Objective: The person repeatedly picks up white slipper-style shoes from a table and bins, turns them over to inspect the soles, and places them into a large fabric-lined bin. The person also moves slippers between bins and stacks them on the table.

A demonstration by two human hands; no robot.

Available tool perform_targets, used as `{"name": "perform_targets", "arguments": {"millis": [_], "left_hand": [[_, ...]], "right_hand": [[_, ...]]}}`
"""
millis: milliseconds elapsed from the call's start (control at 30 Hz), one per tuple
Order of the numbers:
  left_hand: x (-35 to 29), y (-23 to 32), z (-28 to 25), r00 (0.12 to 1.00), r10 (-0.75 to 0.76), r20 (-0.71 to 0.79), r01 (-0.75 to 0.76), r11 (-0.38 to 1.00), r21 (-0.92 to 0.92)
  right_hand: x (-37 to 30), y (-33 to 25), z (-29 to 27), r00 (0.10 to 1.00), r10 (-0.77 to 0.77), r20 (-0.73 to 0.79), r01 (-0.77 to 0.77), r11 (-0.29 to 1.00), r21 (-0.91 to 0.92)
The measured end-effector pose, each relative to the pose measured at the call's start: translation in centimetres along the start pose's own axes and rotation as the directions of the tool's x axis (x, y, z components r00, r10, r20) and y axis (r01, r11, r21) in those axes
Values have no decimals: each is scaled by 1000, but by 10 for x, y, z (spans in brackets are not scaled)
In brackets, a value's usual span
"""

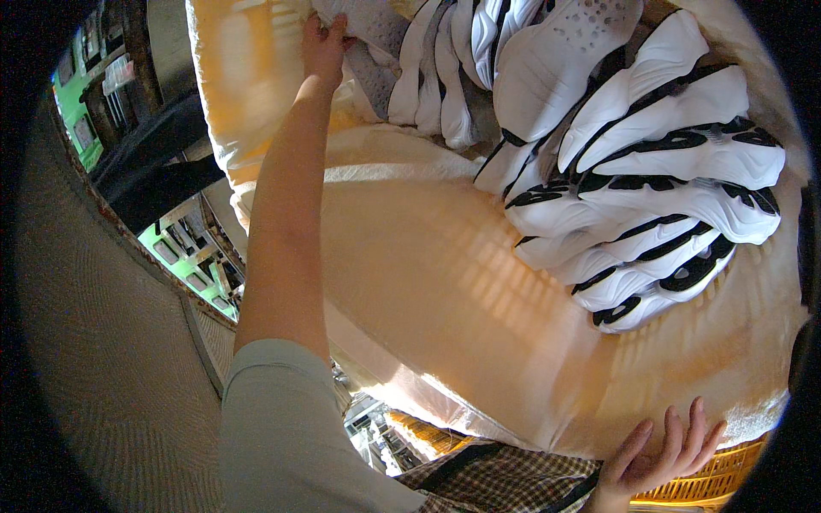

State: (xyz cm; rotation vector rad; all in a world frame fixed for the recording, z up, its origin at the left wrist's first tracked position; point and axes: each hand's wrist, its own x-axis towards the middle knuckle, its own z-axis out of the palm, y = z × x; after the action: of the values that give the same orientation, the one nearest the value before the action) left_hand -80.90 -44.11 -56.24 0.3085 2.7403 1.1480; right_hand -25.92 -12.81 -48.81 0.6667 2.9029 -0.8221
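Observation:
White shoe soles with black patches (676, 197) lie stacked on edge in overlapping rows in a cloth-lined basket. A broad pale sole with a pitted surface (547, 85) leans among them. My left arm reaches to the far left of the basket. There my left hand (324, 53) has its fingers curled at the edge of a grey pitted sole (376, 30); the fingertips are partly hidden. Close to the near right rim, my right hand (671, 449) is open, fingers spread, palm up, with nothing in it. It is beside the cream cloth liner (445, 265).
Orange plastic basket wall (701, 483) shows beneath the liner at the lower right. Checked cloth (513, 479) lies against the near side. Dark bars (158, 162) and a green surface (175, 256) with grey blocks are at the left, beyond a grey ribbed surface (103, 368).

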Motion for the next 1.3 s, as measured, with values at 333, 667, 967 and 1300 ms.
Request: {"name": "perform_targets", "arguments": {"millis": [333,667,967,1300], "left_hand": [[0,19,-2,994,95,-57,-12,606,796],[11,22,85,987,-22,160,-143,351,925],[-80,-58,69,995,-56,87,-18,737,676],[-87,-60,66,955,-277,103,113,665,739]], "right_hand": [[-2,4,6,997,-24,-71,27,999,46],[0,3,5,997,-17,-69,20,999,43],[-1,1,7,997,21,-73,-18,999,34],[0,0,5,998,-15,-67,13,999,-30]]}}
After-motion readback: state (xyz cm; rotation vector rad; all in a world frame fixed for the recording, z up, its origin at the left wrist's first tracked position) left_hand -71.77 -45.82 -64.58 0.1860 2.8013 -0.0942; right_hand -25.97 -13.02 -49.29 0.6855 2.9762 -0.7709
